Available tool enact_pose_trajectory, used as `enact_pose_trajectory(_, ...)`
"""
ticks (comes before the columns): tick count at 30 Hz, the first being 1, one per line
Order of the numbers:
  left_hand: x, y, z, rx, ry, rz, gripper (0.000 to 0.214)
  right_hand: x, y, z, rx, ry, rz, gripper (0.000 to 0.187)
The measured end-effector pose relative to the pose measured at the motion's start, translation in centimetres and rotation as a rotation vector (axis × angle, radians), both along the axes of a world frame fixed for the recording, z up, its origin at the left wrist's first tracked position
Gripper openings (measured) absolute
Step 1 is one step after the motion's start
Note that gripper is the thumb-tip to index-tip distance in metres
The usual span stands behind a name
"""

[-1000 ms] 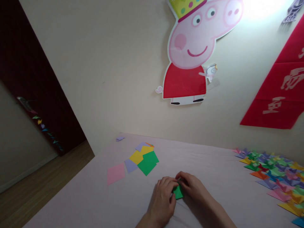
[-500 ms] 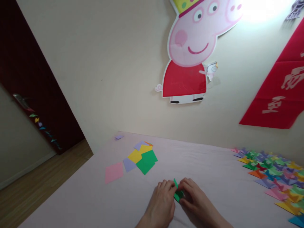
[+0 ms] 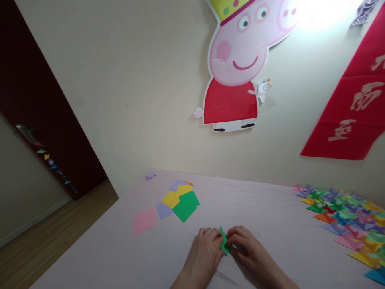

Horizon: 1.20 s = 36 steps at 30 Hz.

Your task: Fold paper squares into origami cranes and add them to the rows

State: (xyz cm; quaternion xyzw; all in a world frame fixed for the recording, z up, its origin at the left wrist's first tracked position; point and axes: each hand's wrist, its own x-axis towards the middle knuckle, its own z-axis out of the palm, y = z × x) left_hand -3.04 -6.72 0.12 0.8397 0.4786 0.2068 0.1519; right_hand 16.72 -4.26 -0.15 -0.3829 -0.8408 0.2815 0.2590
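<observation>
Two bare hands are noted at work, and we locate the folded green paper (image 3: pixel 223 241) between them, over a pale pink cloth (image 3: pixel 120 257); whether it touches the cloth we cannot tell. We find the grip of the left hand (image 3: pixel 206 248) pinching the paper's left side, and the grip of the right hand (image 3: pixel 247 245) pinching it from the right, its fingers partly hiding the piece. Beyond the left hand we record flat green sheets (image 3: pixel 185 208) overlapping yellow sheets (image 3: pixel 171 199), with a purple sheet (image 3: pixel 163 210) and a pink sheet (image 3: pixel 144 220) further left. Well apart, on the right, we observe rows of folded paper shapes (image 3: pixel 350 241) in many colours. On the wall we log a pig cutout (image 3: pixel 231 102) and a red banner (image 3: pixel 333 136) bearing pale characters.
</observation>
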Motion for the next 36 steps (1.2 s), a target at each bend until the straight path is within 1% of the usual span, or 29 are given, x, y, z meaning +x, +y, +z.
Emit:
enact_pose_trajectory(4, -0.1, 0.2, -0.3, 0.013, 0.008, -0.005, 0.020, -0.2, 0.4, -0.6, 0.028, -0.029, -0.005, 0.018)
enact_pose_trajectory(9, -0.2, 0.2, 0.2, 0.011, 0.020, -0.006, 0.017, -0.6, 0.5, -1.4, 0.072, 0.006, -0.043, 0.018)
enact_pose_trajectory(15, 0.1, 0.1, 0.2, -0.001, 0.003, 0.025, 0.018, -0.8, 0.3, -1.3, 0.069, 0.063, -0.071, 0.015)
enact_pose_trajectory(18, 0.2, 0.2, 0.0, 0.002, 0.001, 0.035, 0.015, -0.8, 0.3, -1.3, 0.067, 0.066, -0.074, 0.015)
enact_pose_trajectory(23, 0.4, 0.6, 0.2, -0.011, 0.035, 0.037, 0.018, -0.7, 0.3, -1.5, 0.067, 0.052, -0.064, 0.014)
enact_pose_trajectory(26, 0.6, 0.5, 0.3, 0.021, 0.069, 0.045, 0.018, -0.7, 0.3, -1.4, 0.065, 0.055, -0.063, 0.014)
enact_pose_trajectory(33, 0.8, 0.1, 0.2, 0.150, 0.095, 0.047, 0.016, -0.8, 0.2, -1.2, 0.057, 0.076, -0.080, 0.013)
enact_pose_trajectory(36, 0.7, 0.0, 0.4, 0.159, 0.125, 0.044, 0.017, -0.8, 0.0, -0.7, 0.052, 0.085, -0.070, 0.014)
